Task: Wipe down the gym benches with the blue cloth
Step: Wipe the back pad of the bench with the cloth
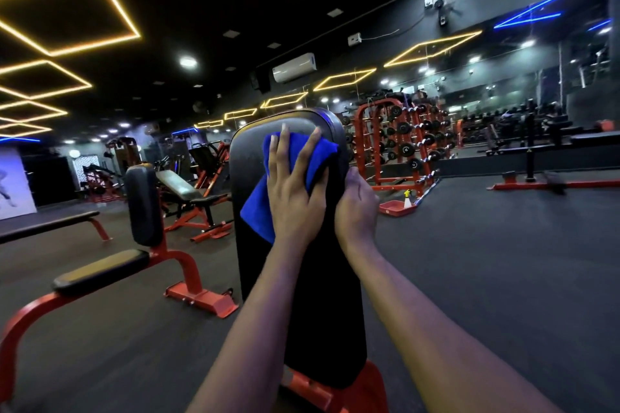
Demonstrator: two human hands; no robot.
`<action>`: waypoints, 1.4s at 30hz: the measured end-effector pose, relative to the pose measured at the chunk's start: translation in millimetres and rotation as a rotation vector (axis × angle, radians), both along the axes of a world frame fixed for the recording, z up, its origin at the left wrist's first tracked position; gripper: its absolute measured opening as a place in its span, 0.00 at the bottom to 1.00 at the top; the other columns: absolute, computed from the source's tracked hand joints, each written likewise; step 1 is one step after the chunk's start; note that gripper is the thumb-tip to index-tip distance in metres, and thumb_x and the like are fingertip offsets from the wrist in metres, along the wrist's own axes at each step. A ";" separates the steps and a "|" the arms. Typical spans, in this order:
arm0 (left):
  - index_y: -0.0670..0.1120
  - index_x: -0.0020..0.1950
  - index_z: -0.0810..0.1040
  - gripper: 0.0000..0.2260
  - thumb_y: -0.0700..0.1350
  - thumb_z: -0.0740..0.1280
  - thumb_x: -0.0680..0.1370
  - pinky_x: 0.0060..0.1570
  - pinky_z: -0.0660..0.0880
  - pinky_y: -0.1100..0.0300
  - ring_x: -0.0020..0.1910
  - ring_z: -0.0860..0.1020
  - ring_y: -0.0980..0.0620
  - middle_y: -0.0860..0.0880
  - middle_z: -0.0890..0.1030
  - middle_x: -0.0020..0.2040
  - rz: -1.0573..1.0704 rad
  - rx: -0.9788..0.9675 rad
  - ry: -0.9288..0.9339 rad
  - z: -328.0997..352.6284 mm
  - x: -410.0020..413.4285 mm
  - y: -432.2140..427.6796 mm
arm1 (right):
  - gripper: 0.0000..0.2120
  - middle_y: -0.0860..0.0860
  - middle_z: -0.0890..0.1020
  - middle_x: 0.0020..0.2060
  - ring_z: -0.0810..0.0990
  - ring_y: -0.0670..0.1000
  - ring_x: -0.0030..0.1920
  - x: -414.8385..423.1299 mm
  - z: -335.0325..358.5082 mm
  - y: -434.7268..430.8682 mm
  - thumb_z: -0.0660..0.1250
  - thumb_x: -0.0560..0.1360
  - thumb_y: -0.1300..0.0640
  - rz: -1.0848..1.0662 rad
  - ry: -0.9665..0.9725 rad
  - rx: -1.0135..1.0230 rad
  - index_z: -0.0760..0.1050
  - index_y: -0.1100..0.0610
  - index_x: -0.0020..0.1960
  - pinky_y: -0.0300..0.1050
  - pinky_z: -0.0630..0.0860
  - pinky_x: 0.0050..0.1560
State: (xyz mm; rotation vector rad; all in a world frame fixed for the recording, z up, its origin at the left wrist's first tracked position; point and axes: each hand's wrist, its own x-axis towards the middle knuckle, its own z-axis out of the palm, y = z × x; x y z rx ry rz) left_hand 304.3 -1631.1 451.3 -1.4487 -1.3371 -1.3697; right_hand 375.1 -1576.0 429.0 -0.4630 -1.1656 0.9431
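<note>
A black padded bench backrest stands upright in front of me on an orange frame. My left hand presses the blue cloth flat against the upper part of the pad, fingers spread and straight. My right hand grips the right edge of the backrest, its fingers wrapped behind the pad and hidden.
Another upright bench with an orange frame stands to the left, with an incline bench and a flat bench behind it. A dumbbell rack stands at the right rear, with a red tray and spray bottle on the floor.
</note>
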 end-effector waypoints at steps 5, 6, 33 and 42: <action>0.61 0.74 0.67 0.22 0.54 0.61 0.80 0.76 0.52 0.42 0.79 0.47 0.51 0.55 0.54 0.80 0.030 -0.011 -0.039 52.1 -2.3 2.9 | 0.20 0.50 0.85 0.45 0.81 0.48 0.46 -3.6 -2.3 1.2 0.56 0.84 0.49 0.011 0.005 -0.011 0.81 0.60 0.57 0.46 0.77 0.50; 0.59 0.74 0.67 0.22 0.53 0.62 0.79 0.75 0.53 0.41 0.79 0.47 0.50 0.54 0.55 0.80 0.039 -0.003 -0.009 44.2 2.0 2.0 | 0.19 0.52 0.85 0.43 0.81 0.48 0.43 -4.7 -2.6 1.7 0.56 0.84 0.50 0.004 0.005 -0.011 0.82 0.60 0.54 0.49 0.77 0.48; 0.52 0.72 0.72 0.27 0.43 0.62 0.72 0.74 0.57 0.40 0.78 0.55 0.47 0.49 0.63 0.77 -0.051 -0.088 0.423 56.2 -74.4 -9.9 | 0.19 0.45 0.83 0.37 0.79 0.44 0.40 0.5 -0.6 -5.7 0.56 0.84 0.51 0.034 -0.010 -0.049 0.80 0.52 0.41 0.47 0.75 0.45; 0.53 0.73 0.71 0.22 0.50 0.63 0.78 0.76 0.54 0.48 0.79 0.54 0.51 0.53 0.63 0.77 -0.058 0.013 0.192 26.5 -37.7 -4.2 | 0.20 0.45 0.80 0.32 0.75 0.42 0.33 -8.0 -2.8 0.8 0.56 0.84 0.52 -0.038 0.017 -0.020 0.80 0.60 0.42 0.47 0.73 0.41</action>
